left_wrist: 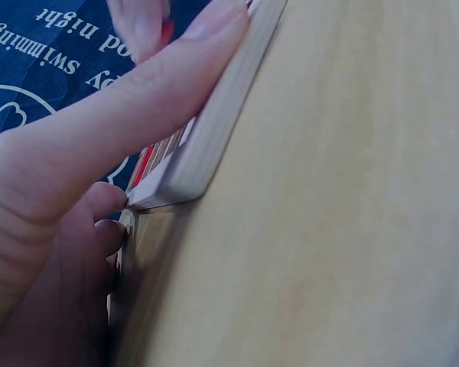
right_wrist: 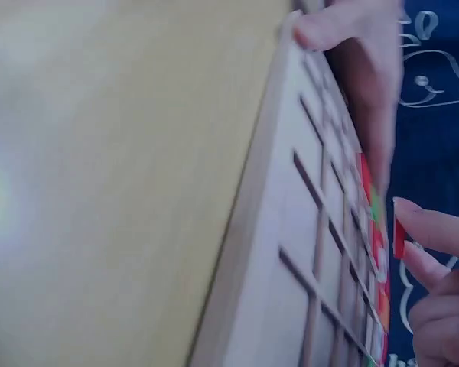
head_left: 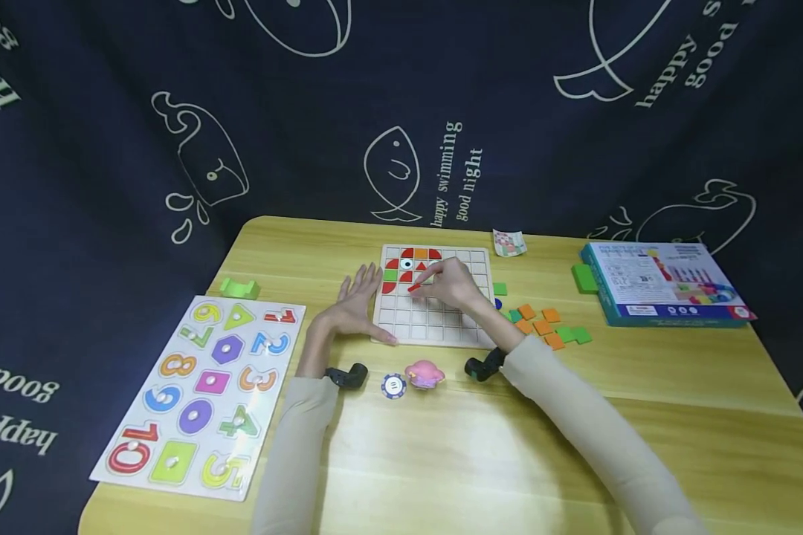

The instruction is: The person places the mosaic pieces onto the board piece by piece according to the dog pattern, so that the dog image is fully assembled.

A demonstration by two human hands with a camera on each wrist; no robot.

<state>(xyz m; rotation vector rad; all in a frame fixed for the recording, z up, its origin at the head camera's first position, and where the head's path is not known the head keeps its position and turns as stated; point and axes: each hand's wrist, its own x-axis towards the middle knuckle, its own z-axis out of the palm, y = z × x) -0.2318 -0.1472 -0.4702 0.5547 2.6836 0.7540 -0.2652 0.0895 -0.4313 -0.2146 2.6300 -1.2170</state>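
Nearest on the worktop (head_left: 401, 461) lie a numbered chip (head_left: 393, 386) and a pink toy (head_left: 424, 374). Beyond, the left hand (head_left: 355, 308), fingers spread, rests its thumb near the gridded board's (head_left: 435, 327) near-left corner; the right hand (head_left: 447, 284) pinches a red tile (right_wrist: 398, 238), its gap from the board discernible only in the right wrist view. Farthest, a small card (head_left: 509, 244).

Left grip (head_left: 353, 310) splayed, thumb (head_left: 377, 332) outstretched, right grip (head_left: 450, 284) pinching, other fingers (right_wrist: 444, 313) apparently curled
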